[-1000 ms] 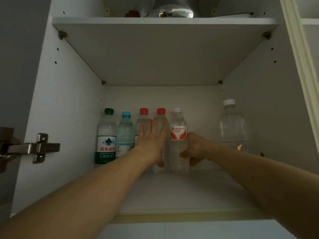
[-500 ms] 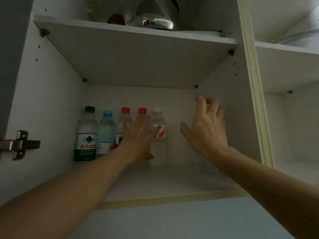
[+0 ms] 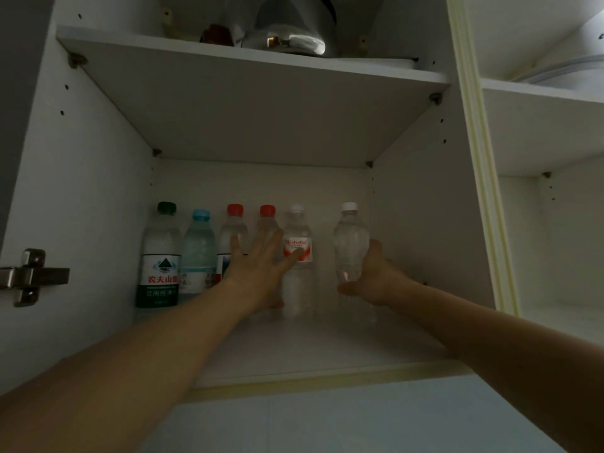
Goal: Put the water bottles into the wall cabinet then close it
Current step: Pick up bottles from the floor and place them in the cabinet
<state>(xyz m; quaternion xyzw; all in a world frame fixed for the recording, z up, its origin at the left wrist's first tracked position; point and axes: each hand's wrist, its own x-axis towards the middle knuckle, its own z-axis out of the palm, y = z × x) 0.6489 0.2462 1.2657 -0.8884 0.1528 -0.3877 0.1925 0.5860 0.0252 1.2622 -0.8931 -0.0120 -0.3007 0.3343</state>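
Several water bottles stand in a row at the back of the wall cabinet's lower shelf (image 3: 327, 351): a green-capped bottle (image 3: 160, 256), a blue-capped bottle (image 3: 199, 250), two red-capped bottles (image 3: 234, 223) and a white-capped bottle with a red label (image 3: 298, 276). My left hand (image 3: 258, 266) lies flat with straight fingers against the red-capped bottles and the labelled one. To the right, my right hand (image 3: 376, 276) grips a clear unlabelled white-capped bottle (image 3: 350, 246) from its right side. That bottle stands upright, apart from the row.
A metal hinge (image 3: 31, 276) juts from the left cabinet wall. The upper shelf (image 3: 261, 106) carries a shiny metal pot (image 3: 294, 27). A cream divider (image 3: 480, 191) separates a second cabinet bay on the right.
My right hand let go of the labelled bottle, swung right with its fingers spread, and now grips the clear bottle. My left hand stayed on the row. The view shifted right.
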